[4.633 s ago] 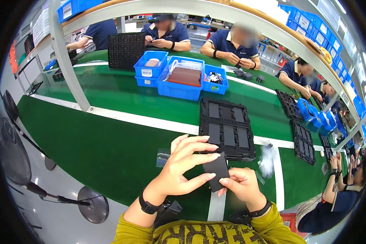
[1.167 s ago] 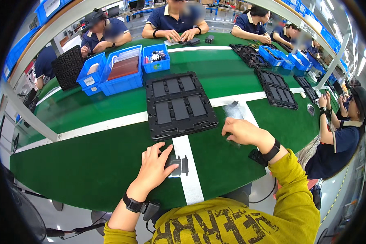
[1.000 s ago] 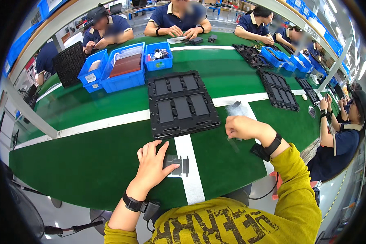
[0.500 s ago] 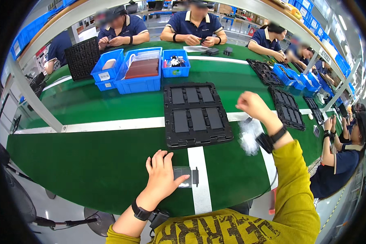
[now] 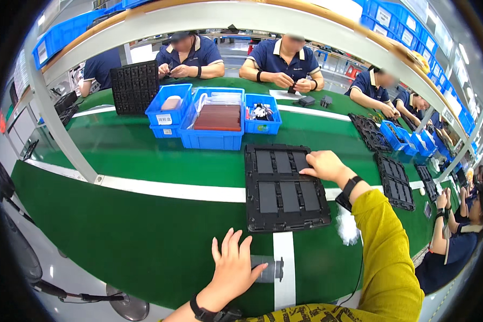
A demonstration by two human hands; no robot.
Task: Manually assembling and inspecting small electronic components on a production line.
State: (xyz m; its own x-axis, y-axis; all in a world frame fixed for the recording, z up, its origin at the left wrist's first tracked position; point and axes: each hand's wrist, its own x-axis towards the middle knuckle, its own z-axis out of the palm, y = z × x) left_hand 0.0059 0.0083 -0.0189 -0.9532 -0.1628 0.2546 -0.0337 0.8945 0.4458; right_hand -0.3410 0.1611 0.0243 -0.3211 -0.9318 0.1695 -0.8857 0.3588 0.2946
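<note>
Right hand (image 5: 324, 165) has swung up onto the black tray's (image 5: 284, 188) far right edge, fingers flat, gripping nothing; left hand (image 5: 235, 265) stays open-palmed, pinning the small part (image 5: 268, 268) near the belt's (image 5: 118, 225) front edge.

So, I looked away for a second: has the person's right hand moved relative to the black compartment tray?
Yes. The right hand went from the green belt right of the black compartment tray up onto the tray's far right edge.

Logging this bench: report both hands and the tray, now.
Left hand flat on small grey part. Right hand on black tray right edge. Nothing blocking.
</note>
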